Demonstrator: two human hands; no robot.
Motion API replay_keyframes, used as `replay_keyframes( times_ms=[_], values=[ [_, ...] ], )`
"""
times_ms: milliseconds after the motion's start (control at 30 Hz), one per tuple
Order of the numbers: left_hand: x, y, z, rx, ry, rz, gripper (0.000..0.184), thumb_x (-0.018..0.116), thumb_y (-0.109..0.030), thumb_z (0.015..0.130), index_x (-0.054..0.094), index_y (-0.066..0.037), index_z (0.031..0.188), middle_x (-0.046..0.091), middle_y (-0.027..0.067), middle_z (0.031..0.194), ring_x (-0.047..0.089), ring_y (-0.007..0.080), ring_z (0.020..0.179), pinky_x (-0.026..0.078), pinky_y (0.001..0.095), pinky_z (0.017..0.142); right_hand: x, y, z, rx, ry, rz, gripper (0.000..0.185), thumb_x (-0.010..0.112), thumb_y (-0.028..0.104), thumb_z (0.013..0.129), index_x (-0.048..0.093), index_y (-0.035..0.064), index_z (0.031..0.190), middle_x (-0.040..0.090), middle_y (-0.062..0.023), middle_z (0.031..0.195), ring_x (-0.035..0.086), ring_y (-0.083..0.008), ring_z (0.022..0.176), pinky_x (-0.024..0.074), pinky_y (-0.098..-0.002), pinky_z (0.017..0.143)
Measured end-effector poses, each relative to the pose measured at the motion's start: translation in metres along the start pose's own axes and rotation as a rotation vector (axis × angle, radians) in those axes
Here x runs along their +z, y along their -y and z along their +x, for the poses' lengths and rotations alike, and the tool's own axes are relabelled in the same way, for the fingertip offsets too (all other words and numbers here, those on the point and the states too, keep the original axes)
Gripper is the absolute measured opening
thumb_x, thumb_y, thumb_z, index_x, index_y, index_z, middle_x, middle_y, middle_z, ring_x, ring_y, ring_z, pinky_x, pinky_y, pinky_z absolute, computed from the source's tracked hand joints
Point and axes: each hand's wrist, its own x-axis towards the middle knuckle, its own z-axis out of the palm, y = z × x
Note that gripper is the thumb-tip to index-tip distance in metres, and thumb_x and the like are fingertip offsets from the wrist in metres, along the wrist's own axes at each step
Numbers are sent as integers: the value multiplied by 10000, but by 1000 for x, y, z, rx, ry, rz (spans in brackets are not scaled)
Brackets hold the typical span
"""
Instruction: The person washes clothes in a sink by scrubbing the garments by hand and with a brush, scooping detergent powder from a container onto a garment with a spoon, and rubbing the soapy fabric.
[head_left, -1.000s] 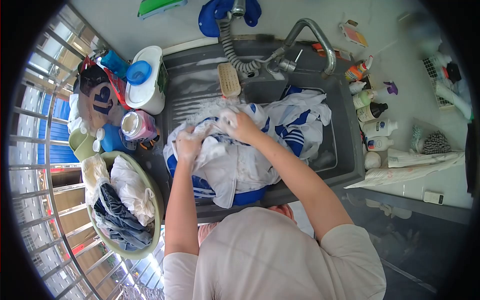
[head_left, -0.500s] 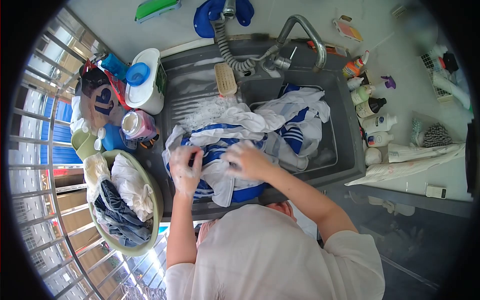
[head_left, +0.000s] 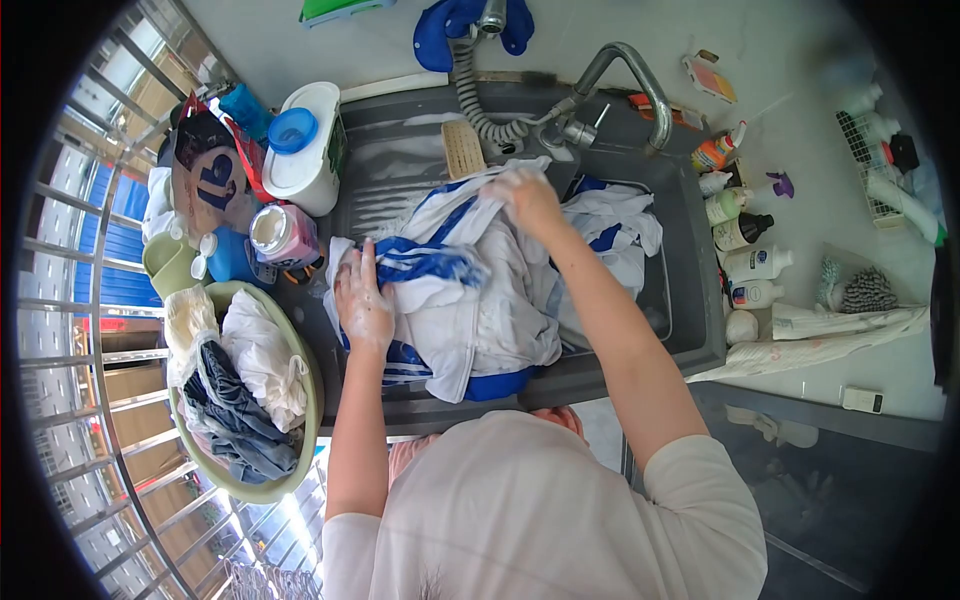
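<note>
A wet white and blue garment (head_left: 480, 300) is bunched over the ribbed drainboard of the grey sink (head_left: 690, 300). My right hand (head_left: 528, 203) is closed on a white fold near its far edge and holds it up, soapy foam on the fingers. My left hand (head_left: 364, 308), also foamy, lies against the garment's left side with fingers stretched out. More white and blue cloth (head_left: 625, 225) sits in the basin to the right. Just beyond the garment is a beige ribbed soap dish (head_left: 463, 150), partly covered by it.
Left of the sink stands a green tub (head_left: 308, 400) of clothes, with a white bucket (head_left: 305, 165), a pink jar (head_left: 283, 235) and a blue bottle (head_left: 230, 258) behind it. A curved faucet (head_left: 650, 90) rises at the back; several bottles (head_left: 757, 265) line the right side.
My right hand has moved away from me, up and slightly right, pulling the white cloth with it. More white fabric now spreads across the middle. My left hand's fingers have straightened against the garment.
</note>
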Motion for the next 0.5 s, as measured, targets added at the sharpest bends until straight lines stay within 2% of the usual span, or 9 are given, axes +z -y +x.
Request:
replay_keyframes(
  times_ms=[33, 67, 200, 267, 300, 367, 400, 467, 500],
  values=[
    [-3, -1, 4, -52, 59, -7, 569, 676, -152, 811, 499, -150, 1352, 562, 142, 1290, 525, 328, 1175, 365, 463, 1012, -8, -5, 7, 88, -1, 22, 339, 590, 99, 819, 680, 260, 1104, 654, -46, 1122, 572, -285, 1080, 420, -403, 979],
    [1, -3, 4, -111, 11, 52, 470, 661, -161, 823, 543, -146, 1277, 620, 102, 1157, 566, 295, 1091, 378, 449, 975, -15, -7, 13, 175, -5, 44, 315, 577, 79, 818, 699, 252, 1050, 671, -45, 1073, 591, -290, 1043, 435, -400, 961],
    [3, -1, 10, -149, -111, 19, 412, 617, -114, 844, 546, -113, 1249, 635, 142, 1089, 582, 324, 1058, 411, 421, 952, -26, -4, 24, 270, -71, -32, 342, 565, 59, 810, 694, 255, 1058, 682, -70, 1024, 609, -302, 1009, 451, -416, 937],
    [6, 7, 10, -241, -354, -514, 355, 557, -60, 876, 529, -60, 1230, 632, 142, 1026, 608, 276, 967, 449, 349, 895, -18, -1, 22, 379, -155, 8, 342, 550, 39, 804, 691, 218, 1059, 693, -85, 1011, 624, -292, 1003, 448, -437, 970],
    [7, 12, 6, -246, -351, -510, 355, 557, -60, 876, 529, -60, 1230, 632, 142, 1026, 608, 276, 967, 449, 349, 895, -16, -2, 21, 379, -150, 12, 342, 550, 39, 804, 691, 218, 1059, 693, -85, 1011, 624, -292, 1003, 448, -437, 970],
    [-23, -4, 3, -396, -338, -739, 296, 503, -45, 909, 511, -17, 1203, 607, 117, 993, 585, 198, 902, 457, 294, 832, -20, -9, 17, 309, -228, 328, 374, 519, -4, 793, 685, 182, 1071, 702, -90, 1003, 635, -292, 1007, 434, -445, 1014],
    [-34, -12, 2, -406, -358, -752, 267, 516, -73, 934, 509, -11, 1193, 592, 86, 987, 551, 148, 877, 441, 266, 820, -28, -8, 13, 307, -224, 328, 374, 519, -4, 793, 685, 182, 1071, 702, -90, 1003, 635, -292, 1007, 434, -445, 1014],
    [-46, -15, 2, -398, -360, -736, 266, 517, -72, 935, 508, -12, 1193, 593, 86, 984, 552, 149, 874, 441, 265, 820, -59, 2, -1, 183, -392, 384, 399, 497, -33, 787, 675, 161, 1087, 697, -92, 1025, 646, -268, 994, 412, -431, 1053],
    [-48, -15, 2, -381, -360, -717, 265, 519, -72, 935, 507, -13, 1193, 594, 87, 981, 554, 151, 870, 441, 264, 820, -69, 3, -9, 178, -388, 385, 399, 497, -33, 787, 675, 161, 1087, 697, -92, 1025, 646, -268, 994, 412, -431, 1053]
  ],
)
